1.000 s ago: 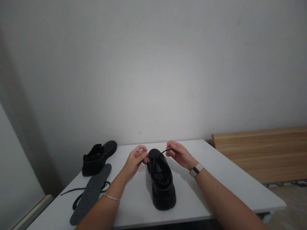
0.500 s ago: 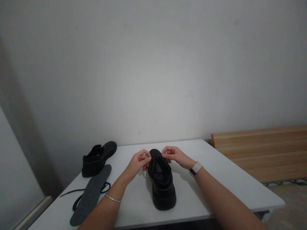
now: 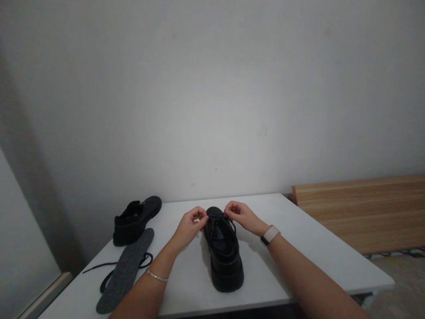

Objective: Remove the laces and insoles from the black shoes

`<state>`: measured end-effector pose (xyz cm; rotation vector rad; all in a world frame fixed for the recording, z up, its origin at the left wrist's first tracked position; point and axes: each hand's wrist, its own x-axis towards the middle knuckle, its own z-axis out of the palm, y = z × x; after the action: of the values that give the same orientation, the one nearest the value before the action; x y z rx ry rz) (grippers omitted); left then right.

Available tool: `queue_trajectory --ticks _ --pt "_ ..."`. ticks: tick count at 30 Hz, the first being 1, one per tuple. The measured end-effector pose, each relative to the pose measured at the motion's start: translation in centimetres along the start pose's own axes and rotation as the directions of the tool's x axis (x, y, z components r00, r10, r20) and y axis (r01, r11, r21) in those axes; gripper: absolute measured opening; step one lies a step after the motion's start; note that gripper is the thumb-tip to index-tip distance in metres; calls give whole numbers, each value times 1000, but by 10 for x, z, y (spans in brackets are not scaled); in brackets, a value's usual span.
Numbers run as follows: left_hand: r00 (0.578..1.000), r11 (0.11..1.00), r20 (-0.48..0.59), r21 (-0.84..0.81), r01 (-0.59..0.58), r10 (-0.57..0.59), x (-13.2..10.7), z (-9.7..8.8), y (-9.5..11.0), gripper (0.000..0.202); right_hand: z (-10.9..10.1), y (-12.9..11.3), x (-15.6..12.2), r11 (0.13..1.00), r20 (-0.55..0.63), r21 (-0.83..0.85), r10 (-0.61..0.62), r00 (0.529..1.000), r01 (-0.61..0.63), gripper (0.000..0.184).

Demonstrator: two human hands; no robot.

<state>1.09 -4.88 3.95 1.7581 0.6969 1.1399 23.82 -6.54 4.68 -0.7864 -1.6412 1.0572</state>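
A black shoe stands upright in the middle of the white table, heel towards me and toe towards the wall. At the left of its lacing, my left hand pinches the shoelace between thumb and fingers, though the lace end itself is hard to see there. Across from it, my right hand is closed in a pinch on the same black shoelace, which hangs in a small loop along the shoe's right side. The shoe's opening faces up, with a dark interior.
On the left of the table lie a second black shoe, a grey insole and a loose black lace partly under the insole. A wooden board leans at the right, beyond the table's edge. A wall rises behind.
My right hand has shifted slightly up, and a loop of lace now shows below it. My left hand has moved slightly, its lower fingers curling in. The shoe stays in place.
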Motion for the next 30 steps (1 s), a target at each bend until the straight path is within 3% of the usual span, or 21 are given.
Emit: queue_trajectory --ticks 9,14,19,26,30 --pt "997 994 -74 -105 -44 37 1 -1 6 20 1 -4 -1 977 -22 211 -13 1000 17 28" --pt "996 962 -90 -271 -21 -4 -2 -5 9 25 -1 -10 -3 933 -12 361 -1 1000 5 28" --pt "996 853 -79 -523 0 -48 -4 -5 17 35 -10 -16 -4 879 -123 470 -30 992 85 24" --pt "996 849 -57 -528 24 -64 -5 -14 22 30 -24 -21 -8 884 -192 449 -46 980 130 22" --pt "998 880 -47 -474 23 -52 -7 -16 20 28 -24 -16 -8 937 -71 348 1 997 24 27"
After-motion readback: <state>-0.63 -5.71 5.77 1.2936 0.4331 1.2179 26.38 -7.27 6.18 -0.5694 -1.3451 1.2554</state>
